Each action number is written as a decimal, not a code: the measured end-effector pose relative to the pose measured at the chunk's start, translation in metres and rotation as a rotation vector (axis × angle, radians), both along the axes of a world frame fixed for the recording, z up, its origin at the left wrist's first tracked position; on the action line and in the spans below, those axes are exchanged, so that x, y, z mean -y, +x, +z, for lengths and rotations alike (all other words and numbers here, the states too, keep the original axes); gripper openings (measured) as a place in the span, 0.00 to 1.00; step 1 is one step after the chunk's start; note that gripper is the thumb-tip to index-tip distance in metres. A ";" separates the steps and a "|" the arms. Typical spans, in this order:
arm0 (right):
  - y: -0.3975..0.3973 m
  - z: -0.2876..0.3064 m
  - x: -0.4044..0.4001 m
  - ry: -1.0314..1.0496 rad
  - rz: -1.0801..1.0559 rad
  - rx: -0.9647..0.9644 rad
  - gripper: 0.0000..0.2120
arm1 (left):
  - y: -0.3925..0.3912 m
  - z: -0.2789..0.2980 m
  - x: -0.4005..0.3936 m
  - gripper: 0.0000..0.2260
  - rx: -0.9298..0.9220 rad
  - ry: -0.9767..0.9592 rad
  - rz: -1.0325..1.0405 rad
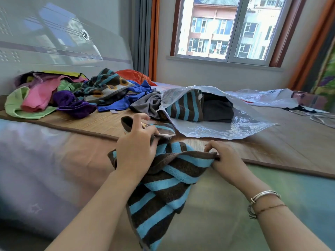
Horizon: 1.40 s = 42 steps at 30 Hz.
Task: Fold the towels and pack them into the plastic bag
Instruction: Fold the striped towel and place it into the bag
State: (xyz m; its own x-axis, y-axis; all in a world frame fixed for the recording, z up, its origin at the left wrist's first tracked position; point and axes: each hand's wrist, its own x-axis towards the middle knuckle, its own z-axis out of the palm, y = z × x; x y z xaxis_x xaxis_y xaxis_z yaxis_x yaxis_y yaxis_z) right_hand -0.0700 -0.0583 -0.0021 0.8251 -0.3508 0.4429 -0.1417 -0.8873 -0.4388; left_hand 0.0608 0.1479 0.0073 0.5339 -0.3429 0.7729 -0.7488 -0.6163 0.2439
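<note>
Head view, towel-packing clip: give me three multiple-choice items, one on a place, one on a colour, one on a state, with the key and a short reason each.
1. Where is the folded striped towel?
A. Inside the plastic bag
B. On the windowsill
C. Under the pile

2. What colours is the towel in the hands?
A. Pink and green
B. Brown and blue
C. Plain orange

3. What is the right hand doing?
A. Lying flat on the mat
B. Reaching into the bag
C. Pinching the towel's edge

Key: 1 A, it shows through the bag's open mouth; 2 B, brown and blue stripes run across it; 3 C, its fingers close on the edge while the left hand grips the other end.
</note>
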 end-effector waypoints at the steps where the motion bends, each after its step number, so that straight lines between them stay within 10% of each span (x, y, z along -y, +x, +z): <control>1: -0.001 0.005 -0.003 0.077 -0.003 0.086 0.13 | -0.004 0.003 0.003 0.04 -0.005 -0.028 -0.044; 8: -0.006 0.045 -0.042 0.554 0.226 0.501 0.12 | -0.033 0.018 0.020 0.06 -0.518 -0.457 -0.318; 19: 0.002 0.046 -0.066 0.362 0.271 0.346 0.06 | -0.057 0.016 0.024 0.05 -0.949 -0.754 -0.570; 42: 0.006 0.047 -0.052 0.591 0.124 0.331 0.08 | -0.043 0.014 0.015 0.10 -0.680 -0.644 -0.563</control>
